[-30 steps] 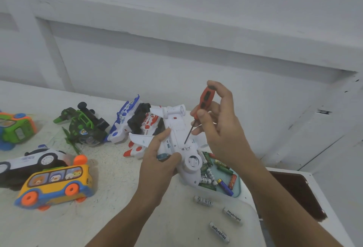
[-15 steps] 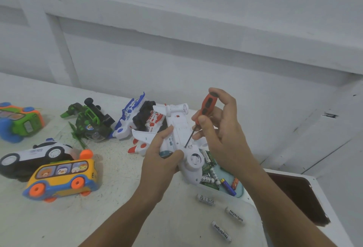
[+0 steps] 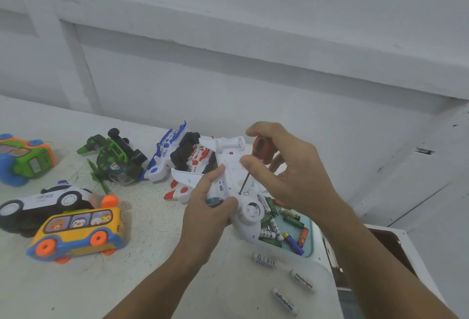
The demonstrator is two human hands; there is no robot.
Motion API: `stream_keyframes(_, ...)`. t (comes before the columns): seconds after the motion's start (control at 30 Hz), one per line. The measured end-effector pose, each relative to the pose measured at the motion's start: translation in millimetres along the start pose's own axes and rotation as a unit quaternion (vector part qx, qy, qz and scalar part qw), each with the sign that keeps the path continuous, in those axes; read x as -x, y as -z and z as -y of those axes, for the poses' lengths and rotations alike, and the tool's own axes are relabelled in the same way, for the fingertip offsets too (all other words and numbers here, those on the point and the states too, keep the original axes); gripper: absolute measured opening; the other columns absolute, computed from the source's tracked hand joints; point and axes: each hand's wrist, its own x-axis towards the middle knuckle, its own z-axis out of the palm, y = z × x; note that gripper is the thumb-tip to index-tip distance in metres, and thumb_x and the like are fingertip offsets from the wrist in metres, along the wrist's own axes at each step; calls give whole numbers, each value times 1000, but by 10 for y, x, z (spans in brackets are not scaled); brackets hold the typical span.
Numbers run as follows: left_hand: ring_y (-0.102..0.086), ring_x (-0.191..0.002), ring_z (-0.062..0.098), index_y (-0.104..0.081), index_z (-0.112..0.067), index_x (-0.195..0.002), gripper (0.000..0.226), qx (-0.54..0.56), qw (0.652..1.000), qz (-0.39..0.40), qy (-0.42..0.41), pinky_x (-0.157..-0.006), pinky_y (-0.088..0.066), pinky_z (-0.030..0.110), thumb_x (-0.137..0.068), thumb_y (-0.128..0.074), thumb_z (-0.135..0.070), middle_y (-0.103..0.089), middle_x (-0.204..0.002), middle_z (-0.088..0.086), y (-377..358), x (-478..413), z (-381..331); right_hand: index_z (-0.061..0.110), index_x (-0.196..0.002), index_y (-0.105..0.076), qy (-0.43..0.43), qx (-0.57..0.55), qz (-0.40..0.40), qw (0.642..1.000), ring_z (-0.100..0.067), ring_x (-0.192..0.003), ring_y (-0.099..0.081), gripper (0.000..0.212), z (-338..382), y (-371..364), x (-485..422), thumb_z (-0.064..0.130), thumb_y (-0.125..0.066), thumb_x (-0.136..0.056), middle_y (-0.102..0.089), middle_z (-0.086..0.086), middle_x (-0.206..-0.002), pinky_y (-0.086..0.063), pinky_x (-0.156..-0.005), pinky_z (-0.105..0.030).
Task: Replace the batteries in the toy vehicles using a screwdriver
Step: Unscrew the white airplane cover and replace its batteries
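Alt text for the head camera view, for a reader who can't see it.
A person's left hand grips a white toy plane at a table while the right hand holds an orange-handled screwdriver with its tip on the plane's body. A tray of mixed batteries sits partly hidden by it, three loose batteries lie nearer, other toy vehicles to the left.

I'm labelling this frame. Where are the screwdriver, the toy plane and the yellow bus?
screwdriver (image 3: pixel 262 148), head view, orange handle.
toy plane (image 3: pixel 251 210), head view, round disc on its underside.
yellow bus (image 3: pixel 73 236), head view, side panel.
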Motion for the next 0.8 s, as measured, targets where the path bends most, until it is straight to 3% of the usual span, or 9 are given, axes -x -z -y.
stream_keyframes(0.1, -64, -100, 8, -56, -44, -117, 59, -1, 1000, 4, 1, -63, -59, 24, -86, -64, 6, -58, -115, -22, 6, -3, 13, 19, -106, -57, 3, 44, 29, 999, -15, -66, -61, 25, 2, 107, -41, 26, -52, -82, -66, 7, -74, -51, -60, -37)
stream_keyframes(0.2, -63, -106, 13, -56, -46, -117, 60, -8, 1000, 3, 4, -72, -62, 35, -85, -65, 4, -56, -123, -16, 11, -9, 31, 22, -84, -51, -9, 91, 48, 995, -14, -53, -57, 14, 7, 189, -99, 33, -51, -75, -63, 6, -59, -49, -53, -35)
stream_keyframes(0.3, -62, -106, 12, -56, -43, -121, 61, -12, 1000, 1, 7, -75, -62, 38, -84, -67, 4, -56, -124, -16, 14, -17, 47, 23, -66, -39, -18, 182, 71, 981, -15, -41, -47, 26, -5, 231, -176, 45, -47, -78, -54, 9, -47, -43, -46, -27)
stream_keyframes(0.37, -62, -102, 9, -56, -42, -123, 61, -11, 1000, 2, 11, -73, -62, 35, -84, -68, 3, -56, -119, -20, 12, -13, 49, 18, -61, -43, -35, 247, 96, 964, -14, -42, -42, 37, 9, 265, -227, 49, -43, -82, -53, 8, -46, -39, -47, -26)
stream_keyframes(0.43, -63, -98, 6, -56, -42, -123, 60, -14, 1000, 4, 8, -66, -60, 27, -84, -68, 3, -57, -115, -25, 7, -8, 55, 22, -76, -63, -38, 269, 122, 955, -14, -57, -55, 39, 35, 278, -264, 48, -37, -87, -64, 6, -62, -47, -57, -30)
stream_keyframes(0.47, -63, -96, 5, -56, -42, -123, 60, -16, 1000, 5, 7, -64, -58, 25, -84, -68, 2, -57, -113, -26, 3, -7, 57, 28, -97, -67, -32, 247, 134, 959, -12, -68, -60, 37, 45, 270, -274, 46, -35, -90, -67, 8, -71, -49, -63, -31)
stream_keyframes(0.53, -64, -96, 6, -56, -41, -123, 60, -20, 1000, 7, 8, -66, -58, 25, -84, -69, 2, -59, -110, -26, -10, -9, 61, 36, -124, -51, -12, 183, 170, 968, -9, -77, -61, 34, 65, 241, -289, 43, -34, -95, -67, 12, -79, -50, -68, -32)
stream_keyframes(0.67, -63, -96, 8, -55, -41, -123, 60, -34, 999, 7, 12, -66, -58, 24, -83, -69, 1, -58, -109, -27, -28, -9, 59, 33, -89, -38, 29, 216, 217, 951, -8, -61, -51, 25, 82, 267, -285, 54, -27, -95, -60, 10, -70, -45, -58, -31)
stream_keyframes(0.8, -63, -99, 9, -55, -41, -125, 61, -45, 999, 0, 11, -67, -60, 25, -83, -69, 0, -56, -113, -25, -27, -21, 57, 30, -92, -34, -19, 211, 253, 944, -10, -56, -49, 18, 108, 377, -290, 35, -50, -87, -65, 9, -71, -46, -59, -34)
